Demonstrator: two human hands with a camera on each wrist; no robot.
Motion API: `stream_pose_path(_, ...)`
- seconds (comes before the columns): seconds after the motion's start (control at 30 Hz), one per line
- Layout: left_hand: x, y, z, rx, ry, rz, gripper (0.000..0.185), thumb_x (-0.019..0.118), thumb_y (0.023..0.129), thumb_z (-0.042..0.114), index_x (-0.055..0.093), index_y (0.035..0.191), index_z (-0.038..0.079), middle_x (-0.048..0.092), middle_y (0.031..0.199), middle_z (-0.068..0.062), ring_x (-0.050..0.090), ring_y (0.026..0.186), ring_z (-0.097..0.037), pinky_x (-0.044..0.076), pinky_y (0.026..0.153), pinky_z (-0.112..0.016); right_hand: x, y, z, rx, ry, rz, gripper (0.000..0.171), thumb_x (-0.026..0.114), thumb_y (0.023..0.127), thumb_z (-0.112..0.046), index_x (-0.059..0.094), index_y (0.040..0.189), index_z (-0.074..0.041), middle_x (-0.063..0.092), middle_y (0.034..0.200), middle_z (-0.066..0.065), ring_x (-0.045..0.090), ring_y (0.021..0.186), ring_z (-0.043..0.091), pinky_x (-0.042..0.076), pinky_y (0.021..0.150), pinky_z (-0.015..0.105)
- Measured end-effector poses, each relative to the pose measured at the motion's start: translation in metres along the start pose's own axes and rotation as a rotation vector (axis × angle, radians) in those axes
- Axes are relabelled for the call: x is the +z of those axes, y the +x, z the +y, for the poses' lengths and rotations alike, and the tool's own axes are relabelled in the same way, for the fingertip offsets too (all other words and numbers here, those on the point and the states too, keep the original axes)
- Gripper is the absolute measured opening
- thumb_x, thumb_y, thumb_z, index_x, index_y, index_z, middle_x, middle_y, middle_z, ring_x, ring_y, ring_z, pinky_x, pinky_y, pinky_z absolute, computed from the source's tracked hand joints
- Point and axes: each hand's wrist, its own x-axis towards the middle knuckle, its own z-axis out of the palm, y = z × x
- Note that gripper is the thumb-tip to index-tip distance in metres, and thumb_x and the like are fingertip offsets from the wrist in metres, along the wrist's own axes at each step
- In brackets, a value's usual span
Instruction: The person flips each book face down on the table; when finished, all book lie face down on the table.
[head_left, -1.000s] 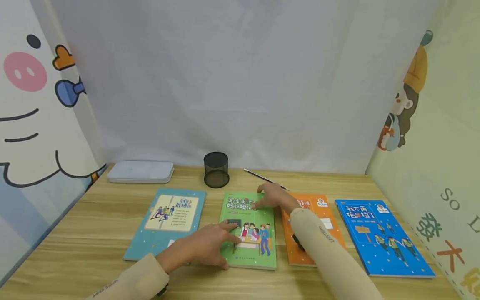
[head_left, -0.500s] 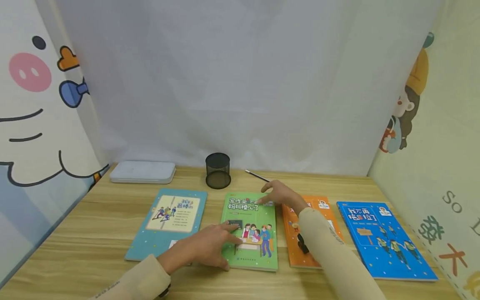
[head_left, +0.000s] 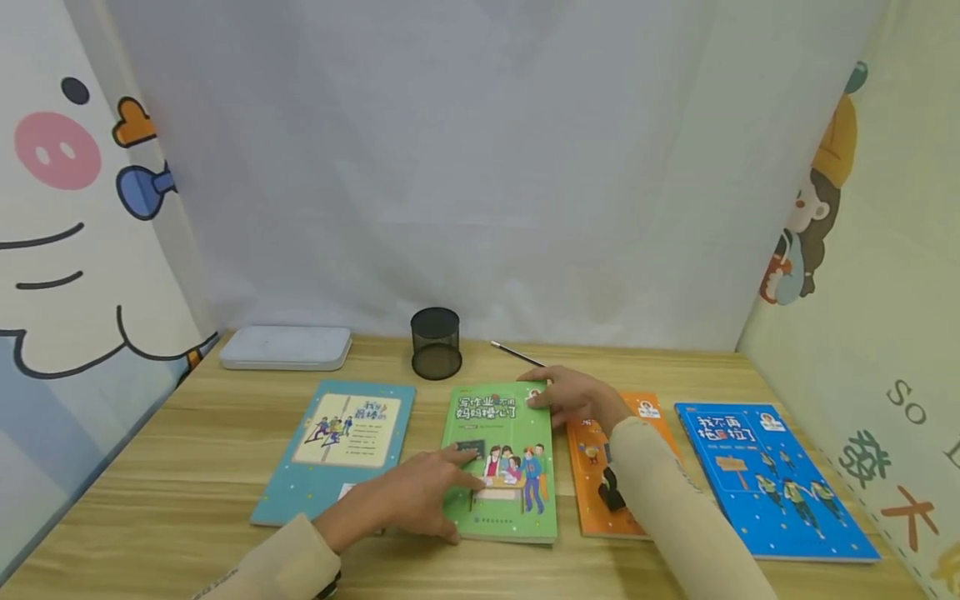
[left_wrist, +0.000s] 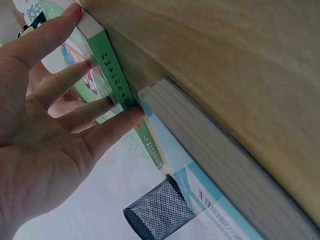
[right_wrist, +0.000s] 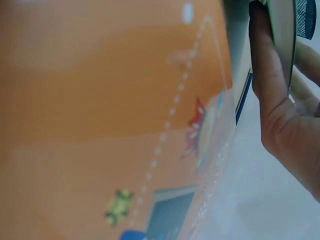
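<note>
A green book [head_left: 510,433] lies in the middle of a row of books on the wooden table [head_left: 187,417]. My left hand [head_left: 416,496] rests flat on its left side; in the left wrist view the straight fingers [left_wrist: 80,80] touch the green spine [left_wrist: 112,75]. At the book's far right corner my right hand [head_left: 573,398] lies with fingers on the cover. The right wrist view shows the thumb [right_wrist: 265,75] against the page edge [right_wrist: 280,30], so the corner is pinched. Under that wrist lies an orange book [head_left: 592,492], whose cover [right_wrist: 100,125] fills the view.
A teal book [head_left: 337,450] lies left of the green one, its edge [left_wrist: 210,165] next to my left hand. A blue book [head_left: 765,475] is at the far right. Behind stand a black mesh pen holder [head_left: 436,342], a pencil [head_left: 517,354] and a flat white box [head_left: 287,347].
My right hand has slid right along the green book's far edge to its right corner. The left hand has stayed in place.
</note>
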Motion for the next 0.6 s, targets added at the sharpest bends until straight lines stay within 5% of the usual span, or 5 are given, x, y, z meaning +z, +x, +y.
stream_pose_path(0.33, -0.0018, 0.0014, 0.0001, -0.04, -0.033, -0.025, 0.069, 0.091, 0.07, 0.038, 0.065, 0.134, 0.029, 0.042, 0.157, -0.009, 0.048, 0.139, -0.034, 0.046, 0.109, -0.048, -0.0005, -0.0019, 0.0015, -0.024, 0.086, -0.022, 0.05, 0.054, 0.1, -0.001, 0.044, 0.149, -0.006, 0.066, 0.118, 0.019, 0.073, 0.083, 0.021, 0.062, 0.075, 0.041)
stream_pose_path(0.6, -0.0083, 0.0024, -0.0067, 0.016, -0.06, -0.023, 0.072, 0.088, 0.072, 0.042, 0.063, 0.137, 0.025, 0.042, 0.157, -0.011, 0.044, 0.142, -0.036, 0.043, 0.111, -0.049, -0.0008, -0.001, -0.0013, -0.063, 0.159, -0.009, 0.05, 0.052, 0.101, 0.0, 0.041, 0.15, -0.003, 0.067, 0.116, 0.018, 0.073, 0.085, 0.022, 0.062, 0.075, 0.041)
